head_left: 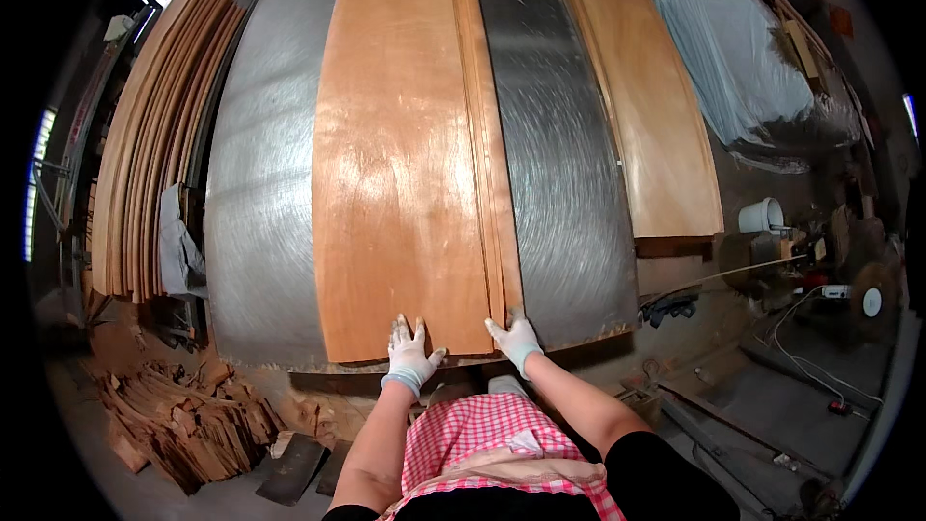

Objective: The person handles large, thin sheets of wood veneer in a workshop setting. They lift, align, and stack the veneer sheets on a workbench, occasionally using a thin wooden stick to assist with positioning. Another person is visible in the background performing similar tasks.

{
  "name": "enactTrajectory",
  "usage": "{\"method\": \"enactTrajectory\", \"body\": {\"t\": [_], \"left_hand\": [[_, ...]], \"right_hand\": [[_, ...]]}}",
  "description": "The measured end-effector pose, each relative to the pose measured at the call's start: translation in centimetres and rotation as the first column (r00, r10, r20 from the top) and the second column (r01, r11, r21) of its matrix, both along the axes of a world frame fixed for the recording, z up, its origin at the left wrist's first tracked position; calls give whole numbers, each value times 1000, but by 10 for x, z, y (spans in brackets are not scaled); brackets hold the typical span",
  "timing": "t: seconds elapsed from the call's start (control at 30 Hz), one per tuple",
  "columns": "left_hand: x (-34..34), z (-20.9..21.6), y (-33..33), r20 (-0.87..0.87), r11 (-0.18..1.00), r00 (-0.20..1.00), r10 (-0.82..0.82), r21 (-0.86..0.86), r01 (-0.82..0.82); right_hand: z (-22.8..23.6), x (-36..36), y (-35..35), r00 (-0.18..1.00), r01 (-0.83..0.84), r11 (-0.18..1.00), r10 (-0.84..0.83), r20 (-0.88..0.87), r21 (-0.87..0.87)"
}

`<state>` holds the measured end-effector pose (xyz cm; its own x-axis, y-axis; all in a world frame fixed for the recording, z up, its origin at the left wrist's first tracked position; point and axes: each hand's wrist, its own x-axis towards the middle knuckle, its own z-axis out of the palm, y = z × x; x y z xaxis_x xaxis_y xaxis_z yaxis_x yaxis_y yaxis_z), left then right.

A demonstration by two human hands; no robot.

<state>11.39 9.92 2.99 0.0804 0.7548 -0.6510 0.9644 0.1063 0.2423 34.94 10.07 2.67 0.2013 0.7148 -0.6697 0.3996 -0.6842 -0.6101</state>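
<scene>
A long reddish-brown wood veneer sheet (400,183) lies lengthwise on a shiny dark metal tabletop (265,183). Along its right side run narrow overlapping veneer strips (490,212). My left hand (413,357), in a white glove, rests on the sheet's near end with its fingers spread. At the near right corner, my right hand (517,340), gloved too, touches the strips. Its thumb points left, apart from the other fingers, which lie along the edge.
A stack of paler veneer sheets (666,135) stands right of the table; curved brown sheets (154,145) are stacked at left. Broken wood scraps (188,425) lie on the floor at lower left. At right are a plastic-covered pile (738,58), a white bucket (762,216) and loose cables (796,357).
</scene>
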Motion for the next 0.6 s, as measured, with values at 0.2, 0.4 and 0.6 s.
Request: {"method": "enactTrajectory", "body": {"t": [0.2,0.4,0.6], "left_hand": [[0,14,28,220,980,956,196,-18,-197],[57,70,87,461,933,812,359,-170,-316],[20,54,117,233,969,950,207,83,-232]], "right_hand": [[-11,-7,3,883,8,999,-29,-469,-47],[30,-67,12,875,-467,878,476,-89,103],[27,-143,10,969,-151,953,195,-150,261]]}}
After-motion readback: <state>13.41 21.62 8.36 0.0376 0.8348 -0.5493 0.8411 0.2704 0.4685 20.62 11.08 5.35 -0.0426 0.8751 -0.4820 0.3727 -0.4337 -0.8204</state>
